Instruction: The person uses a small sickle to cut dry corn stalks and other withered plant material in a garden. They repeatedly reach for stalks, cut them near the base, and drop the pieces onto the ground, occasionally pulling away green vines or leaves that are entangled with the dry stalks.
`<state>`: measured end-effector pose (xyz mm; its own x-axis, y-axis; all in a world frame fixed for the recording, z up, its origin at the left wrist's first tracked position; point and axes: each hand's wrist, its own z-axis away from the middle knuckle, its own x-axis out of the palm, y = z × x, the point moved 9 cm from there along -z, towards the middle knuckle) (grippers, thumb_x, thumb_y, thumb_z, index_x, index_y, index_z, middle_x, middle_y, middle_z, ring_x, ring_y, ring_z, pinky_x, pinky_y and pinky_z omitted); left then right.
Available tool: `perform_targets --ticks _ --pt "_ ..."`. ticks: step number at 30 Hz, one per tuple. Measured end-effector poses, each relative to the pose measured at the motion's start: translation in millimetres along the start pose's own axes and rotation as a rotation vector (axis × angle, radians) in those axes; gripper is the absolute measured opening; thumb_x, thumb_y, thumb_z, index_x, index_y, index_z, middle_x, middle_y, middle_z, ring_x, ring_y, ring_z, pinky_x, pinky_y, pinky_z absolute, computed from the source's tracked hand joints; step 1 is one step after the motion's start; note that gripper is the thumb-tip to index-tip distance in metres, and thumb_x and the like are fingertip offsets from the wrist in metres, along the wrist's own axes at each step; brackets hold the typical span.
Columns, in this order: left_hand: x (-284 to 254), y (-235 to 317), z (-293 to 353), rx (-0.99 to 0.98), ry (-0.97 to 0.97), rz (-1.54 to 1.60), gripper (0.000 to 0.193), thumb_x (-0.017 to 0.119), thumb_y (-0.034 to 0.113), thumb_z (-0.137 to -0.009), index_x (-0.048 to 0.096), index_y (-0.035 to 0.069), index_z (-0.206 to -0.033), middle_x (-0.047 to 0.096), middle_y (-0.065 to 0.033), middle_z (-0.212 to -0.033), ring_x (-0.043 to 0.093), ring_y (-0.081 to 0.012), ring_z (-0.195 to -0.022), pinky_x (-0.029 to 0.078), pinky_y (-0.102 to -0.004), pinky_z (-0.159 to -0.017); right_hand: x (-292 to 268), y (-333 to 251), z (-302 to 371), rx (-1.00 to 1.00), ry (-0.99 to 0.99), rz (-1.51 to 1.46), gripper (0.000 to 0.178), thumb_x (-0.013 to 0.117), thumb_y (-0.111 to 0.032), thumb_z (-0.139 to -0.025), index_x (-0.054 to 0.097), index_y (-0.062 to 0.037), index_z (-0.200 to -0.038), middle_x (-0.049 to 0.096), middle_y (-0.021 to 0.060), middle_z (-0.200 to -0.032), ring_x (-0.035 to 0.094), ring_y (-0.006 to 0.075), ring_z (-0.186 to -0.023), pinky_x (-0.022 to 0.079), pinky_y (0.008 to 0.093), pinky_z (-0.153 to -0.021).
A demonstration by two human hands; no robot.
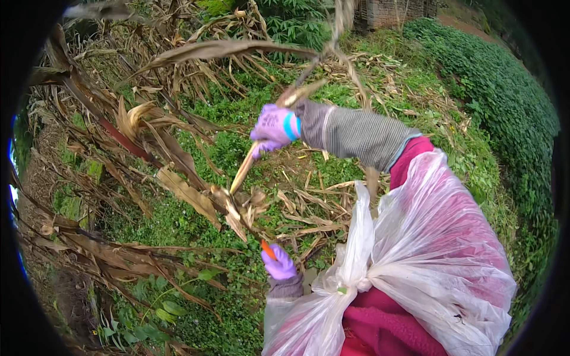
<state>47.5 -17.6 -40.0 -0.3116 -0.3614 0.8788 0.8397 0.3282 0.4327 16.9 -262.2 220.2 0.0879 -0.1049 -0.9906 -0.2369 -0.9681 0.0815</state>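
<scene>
My right hand (pixel 276 127), in a purple glove with a blue band, is closed around a pale, dry corn husk (pixel 243 170). The husk slants down to a cluster of curled leaves on a dry corn stalk (pixel 127 139). Beyond that hand are a dry yellowish leaf (pixel 309 89) and a thin, motion-blurred stalk. Lower down, my left hand (pixel 279 262), also purple-gloved, is closed on a narrow orange object (pixel 269 250). A dark, slim stem runs from there up toward the curled leaves. Whether the orange piece is a tool handle, I cannot tell.
Tangled dry corn plants (pixel 89 237) lean in from the left. Low green weeds (pixel 219 154) and fallen dry leaves (pixel 320 207) cover the ground. Knotted clear plastic sheeting (pixel 439 249) wraps my red clothing. Dense green vines (pixel 493 89) and a brick wall (pixel 395 13) stand farther off.
</scene>
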Motion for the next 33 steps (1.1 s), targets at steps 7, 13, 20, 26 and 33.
perform_targets --ticks 7,13,20,26,33 --pt "42.9 114.2 24.2 0.688 0.076 -1.048 0.020 0.044 0.023 -0.094 0.044 0.007 -0.082 0.041 0.0014 -0.061 0.036 -0.0079 -0.042 0.029 -0.0207 -0.036 -2.5 -51.5 9.1 0.117 0.163 -0.220 0.051 0.046 -0.057 -0.088 0.059 -0.0096 -0.074 0.059 0.0105 -0.060 0.061 0.0312 -0.057 0.047 0.0429 -0.055" --pt "117.2 144.2 -16.4 0.589 0.145 -1.367 0.030 0.049 0.028 -0.091 0.051 -0.002 -0.095 0.048 -0.0044 -0.066 0.043 -0.0134 -0.055 0.037 -0.0295 -0.051 -3.6 -78.2 12.4 0.070 0.149 -0.137 0.051 0.045 -0.056 -0.089 0.059 -0.0096 -0.073 0.060 0.0110 -0.059 0.062 0.0316 -0.059 0.048 0.0425 -0.058" --pt "4.2 86.0 37.7 0.747 -0.011 -1.574 0.036 0.051 0.043 -0.089 0.054 0.007 -0.091 0.056 -0.0111 -0.064 0.056 -0.0258 -0.055 0.045 -0.0377 -0.054 7.2 -45.0 44.6 0.086 0.153 -0.028 0.048 0.050 -0.060 -0.085 0.057 -0.0157 -0.068 0.049 0.0012 -0.048 0.053 0.0202 -0.044 0.042 0.0361 -0.059" --pt "56.6 92.6 36.5 0.697 -0.008 -1.605 0.036 0.050 0.041 -0.091 0.053 0.005 -0.090 0.054 -0.0111 -0.064 0.053 -0.0228 -0.054 0.042 -0.0366 -0.052 16.1 -43.1 65.8 0.262 0.146 -0.177 0.053 0.046 -0.060 -0.087 0.059 -0.0105 -0.073 0.055 0.0093 -0.051 0.058 0.0287 -0.049 0.047 0.0406 -0.052" --pt "54.6 73.3 34.6 0.384 -0.006 -1.707 0.029 0.052 0.034 -0.090 0.053 0.005 -0.095 0.056 -0.0150 -0.065 0.053 -0.0299 -0.055 0.042 -0.0403 -0.051 27.3 -10.0 67.5 0.474 -0.096 -0.235 0.064 0.029 -0.065 -0.090 0.062 -0.0114 -0.077 0.052 0.0013 -0.057 0.053 0.0200 -0.049 0.047 0.0385 -0.052"
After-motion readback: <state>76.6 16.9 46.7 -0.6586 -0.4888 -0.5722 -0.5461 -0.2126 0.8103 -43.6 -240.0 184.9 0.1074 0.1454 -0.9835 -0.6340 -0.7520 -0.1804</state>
